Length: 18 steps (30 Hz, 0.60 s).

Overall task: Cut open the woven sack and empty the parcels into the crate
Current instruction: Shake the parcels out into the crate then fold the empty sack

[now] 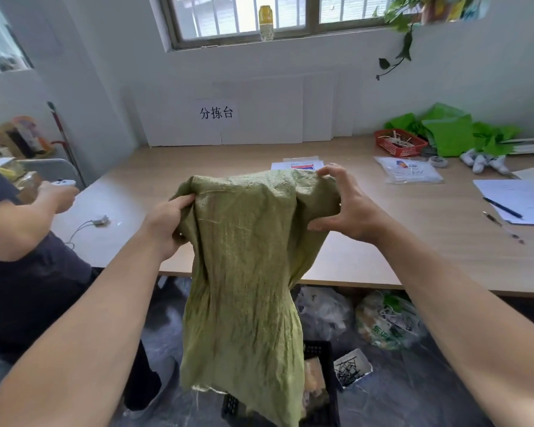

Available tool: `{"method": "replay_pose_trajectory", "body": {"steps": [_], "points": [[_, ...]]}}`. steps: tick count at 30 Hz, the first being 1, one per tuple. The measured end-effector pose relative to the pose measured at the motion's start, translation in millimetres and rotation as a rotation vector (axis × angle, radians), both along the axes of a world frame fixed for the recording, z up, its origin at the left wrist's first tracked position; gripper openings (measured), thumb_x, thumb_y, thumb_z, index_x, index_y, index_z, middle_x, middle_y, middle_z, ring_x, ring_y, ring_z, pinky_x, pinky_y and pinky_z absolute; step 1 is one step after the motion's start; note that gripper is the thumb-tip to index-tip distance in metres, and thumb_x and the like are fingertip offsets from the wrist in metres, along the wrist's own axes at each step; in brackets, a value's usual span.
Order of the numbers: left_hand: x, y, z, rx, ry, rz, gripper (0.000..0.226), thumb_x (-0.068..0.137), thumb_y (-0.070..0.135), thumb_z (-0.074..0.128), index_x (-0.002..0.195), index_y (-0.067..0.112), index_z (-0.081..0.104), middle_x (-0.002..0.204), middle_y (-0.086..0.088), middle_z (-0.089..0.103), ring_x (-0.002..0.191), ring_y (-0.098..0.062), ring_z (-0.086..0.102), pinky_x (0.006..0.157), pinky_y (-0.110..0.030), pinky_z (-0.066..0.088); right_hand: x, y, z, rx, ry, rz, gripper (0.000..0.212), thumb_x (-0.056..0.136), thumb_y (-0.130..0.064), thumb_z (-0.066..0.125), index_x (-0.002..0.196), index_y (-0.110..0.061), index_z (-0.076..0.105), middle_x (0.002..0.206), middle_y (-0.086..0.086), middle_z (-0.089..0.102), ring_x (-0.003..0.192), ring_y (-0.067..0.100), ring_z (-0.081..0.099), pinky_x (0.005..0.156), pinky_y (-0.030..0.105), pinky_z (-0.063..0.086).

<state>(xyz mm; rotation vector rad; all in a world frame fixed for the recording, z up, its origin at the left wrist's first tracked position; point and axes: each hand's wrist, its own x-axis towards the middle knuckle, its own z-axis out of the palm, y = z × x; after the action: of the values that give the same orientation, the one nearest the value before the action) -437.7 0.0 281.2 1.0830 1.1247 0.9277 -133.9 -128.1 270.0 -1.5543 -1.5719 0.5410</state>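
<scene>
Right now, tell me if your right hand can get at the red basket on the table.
Probably not yet. The right hand is gripping the top corner of the green sack, as is the left hand. The red basket sits far back on the table; nothing blocks the way, but you'd have to let go.

You had bright, even daylight from the window (278,16); wide-angle bending at edges, soft shadows under the desk (413,260).

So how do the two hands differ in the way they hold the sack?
The left hand is a closed fist bunching the sack at its upper left corner; the right hand is spread wider, fingers over the top edge, thumb beneath. The right hand sits slightly higher. Both grip the upturned end, its frayed mouth hanging over the black crate.
</scene>
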Motion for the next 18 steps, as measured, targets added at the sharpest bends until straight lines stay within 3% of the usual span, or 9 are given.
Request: {"method": "replay_pose_trajectory", "body": {"steps": [3, 5, 8, 11, 14, 16, 18], "points": [[-4, 1, 0, -0.067, 0.035, -0.03, 0.013, 0.094, 0.031, 0.057, 0.095, 0.022, 0.067, 0.079, 0.0, 0.068, 0.075, -0.018, 0.061, 0.081, -0.037, 0.047, -7, 3, 3, 0.032, -0.126, -0.06, 0.086, 0.071, -0.014, 0.086, 0.143, -0.027, 0.04, 0.129, -0.007, 0.035, 0.114, 0.015, 0.04, 0.09, 0.023, 0.036], [-6, 0, 0, -0.097, 0.074, -0.034, 0.013, 0.092, 0.034, 0.057, 0.091, 0.025, 0.066, 0.075, 0.001, 0.066, 0.074, -0.016, 0.059, 0.079, -0.036, 0.047, -6, 9, 0, 0.091, -0.105, -0.163, 0.07, 0.076, -0.012, 0.081, 0.138, -0.023, 0.049, 0.121, -0.006, 0.049, 0.106, 0.016, 0.048, 0.088, 0.026, 0.039], [-13, 3, -4, -0.141, 0.108, -0.057, 0.016, 0.089, 0.043, 0.058, 0.086, 0.028, 0.064, 0.073, 0.005, 0.064, 0.073, -0.015, 0.057, 0.075, -0.035, 0.048, -3, 12, -5, 0.059, 0.228, -0.153, 0.032, 0.08, -0.009, 0.074, 0.11, -0.013, 0.066, 0.089, 0.001, 0.066, 0.078, 0.017, 0.059, 0.074, 0.035, 0.048], [-16, 3, -8, -0.164, -0.073, -0.153, 0.026, 0.084, 0.049, 0.066, 0.097, 0.026, 0.067, 0.087, -0.001, 0.066, 0.079, -0.021, 0.062, 0.075, -0.036, 0.052, -3, 14, -8, 0.023, 0.505, -0.11, 0.015, 0.079, -0.006, 0.068, 0.092, -0.012, 0.065, 0.074, 0.002, 0.063, 0.067, 0.017, 0.057, 0.065, 0.036, 0.047], [-16, 2, -12, -0.076, -0.281, -0.228, 0.054, 0.077, 0.045, 0.075, 0.119, 0.014, 0.06, 0.104, -0.008, 0.069, 0.095, -0.024, 0.066, 0.086, -0.038, 0.057, -6, 16, -10, -0.014, 0.643, -0.11, 0.023, 0.085, -0.005, 0.064, 0.106, -0.013, 0.056, 0.095, 0.012, 0.064, 0.085, 0.027, 0.064, 0.079, 0.047, 0.059], [-18, 4, -14, 0.012, -0.342, -0.333, 0.079, 0.071, 0.038, 0.085, 0.135, 0.018, 0.044, 0.117, -0.011, 0.06, 0.103, -0.025, 0.06, 0.09, -0.041, 0.053, -6, 19, -11, -0.009, 0.694, -0.143, 0.032, 0.088, -0.007, 0.063, 0.116, -0.01, 0.049, 0.109, 0.019, 0.063, 0.091, 0.03, 0.067, 0.081, 0.054, 0.06], [-17, 6, -17, 0.098, -0.328, -0.365, 0.071, 0.079, 0.02, 0.079, 0.138, 0.026, 0.039, 0.116, -0.01, 0.059, 0.098, -0.024, 0.062, 0.08, -0.038, 0.056, -7, 21, -13, 0.005, 0.741, -0.22, 0.038, 0.089, -0.011, 0.064, 0.123, -0.012, 0.046, 0.118, 0.02, 0.062, 0.094, 0.03, 0.069, 0.074, 0.053, 0.062]]}}
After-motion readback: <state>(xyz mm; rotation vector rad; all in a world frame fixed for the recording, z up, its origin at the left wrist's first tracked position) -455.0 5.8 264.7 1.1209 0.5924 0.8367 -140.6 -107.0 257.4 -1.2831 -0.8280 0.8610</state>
